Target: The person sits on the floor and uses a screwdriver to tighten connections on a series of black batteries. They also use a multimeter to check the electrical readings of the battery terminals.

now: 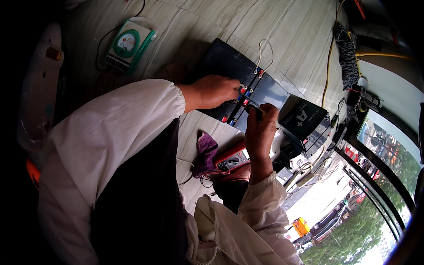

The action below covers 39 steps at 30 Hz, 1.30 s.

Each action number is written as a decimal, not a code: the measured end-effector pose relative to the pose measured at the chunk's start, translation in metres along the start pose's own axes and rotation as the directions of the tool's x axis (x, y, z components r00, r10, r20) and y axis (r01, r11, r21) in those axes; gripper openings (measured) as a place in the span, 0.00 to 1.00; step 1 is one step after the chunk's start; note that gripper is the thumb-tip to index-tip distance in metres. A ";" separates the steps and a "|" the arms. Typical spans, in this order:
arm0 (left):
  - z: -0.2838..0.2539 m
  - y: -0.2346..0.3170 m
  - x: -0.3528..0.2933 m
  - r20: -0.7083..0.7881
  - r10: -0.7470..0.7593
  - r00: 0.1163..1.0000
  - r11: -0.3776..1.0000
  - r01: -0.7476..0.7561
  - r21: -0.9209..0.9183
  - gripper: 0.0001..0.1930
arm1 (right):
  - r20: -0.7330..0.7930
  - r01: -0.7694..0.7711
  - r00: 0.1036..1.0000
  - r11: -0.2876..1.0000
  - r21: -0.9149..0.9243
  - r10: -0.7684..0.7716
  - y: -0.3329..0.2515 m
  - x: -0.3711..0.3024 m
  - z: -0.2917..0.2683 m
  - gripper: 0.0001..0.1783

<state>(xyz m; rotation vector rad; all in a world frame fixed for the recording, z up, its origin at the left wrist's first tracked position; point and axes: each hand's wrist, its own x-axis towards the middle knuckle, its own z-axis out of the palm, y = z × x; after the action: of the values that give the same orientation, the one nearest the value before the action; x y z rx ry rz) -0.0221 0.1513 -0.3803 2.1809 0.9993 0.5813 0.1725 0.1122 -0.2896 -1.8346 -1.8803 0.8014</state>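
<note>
Below the left hand (pixel 216 92), and reaching out beyond its fingers, are black batteries (pixel 223 57), set side by side on the pale floor (pixel 190 26), with red and blue terminals (pixel 243 89) along their seams. This left hand comes from the left side, palm turned down, and its fingertips are gathered at the middle terminals; I cannot tell if they pinch some small part, because the fingers hide it. The right hand (pixel 261 126) comes up from nearer the body and is clenched around a dark handle (pixel 256 112), held over the near part of the batteries, just beside the left fingertips. Beyond both hands, a white wire (pixel 273 53) makes a loop above the farther terminals. To the right of the right hand stands a dark box (pixel 304 118) with white marking on it. Just left of the right wrist, on the near side of the batteries, there is a red meter (pixel 232 160) with a round dial, and beside it a crumpled purple cloth (pixel 206 150). Well apart from the left hand, farther out and to its left, lies a green and white meter (pixel 128 44).
</note>
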 end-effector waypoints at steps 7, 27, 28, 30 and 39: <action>0.000 0.000 -0.001 0.000 -0.006 1.000 1.000 0.006 -0.009 0.05 | 0.018 -0.008 1.000 1.000 -0.015 0.008 -0.001 -0.001 0.003 0.18; 0.001 -0.002 -0.002 -0.022 -0.023 0.999 0.998 0.022 -0.064 0.04 | 0.120 0.200 0.978 0.933 -0.299 -0.171 -0.024 0.012 -0.003 0.18; 0.000 -0.002 -0.003 -0.017 -0.023 1.000 0.997 0.021 -0.075 0.04 | 0.151 0.216 0.973 0.922 -0.321 -0.175 -0.023 0.011 -0.002 0.16; -0.002 -0.003 -0.004 -0.007 -0.021 1.000 0.995 0.020 -0.099 0.06 | 0.194 0.166 0.976 0.909 -0.382 -0.097 -0.022 0.009 -0.002 0.14; -0.006 -0.009 -0.019 0.013 0.145 0.989 0.982 -0.146 0.117 0.11 | 0.234 0.178 0.965 0.953 -0.244 -0.120 -0.020 0.007 -0.008 0.16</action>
<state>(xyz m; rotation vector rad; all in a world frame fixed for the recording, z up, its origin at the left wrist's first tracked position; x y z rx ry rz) -0.0423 0.1431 -0.3853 2.3737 0.8974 0.5975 0.1622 0.1204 -0.2714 -1.7832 -2.3333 0.7547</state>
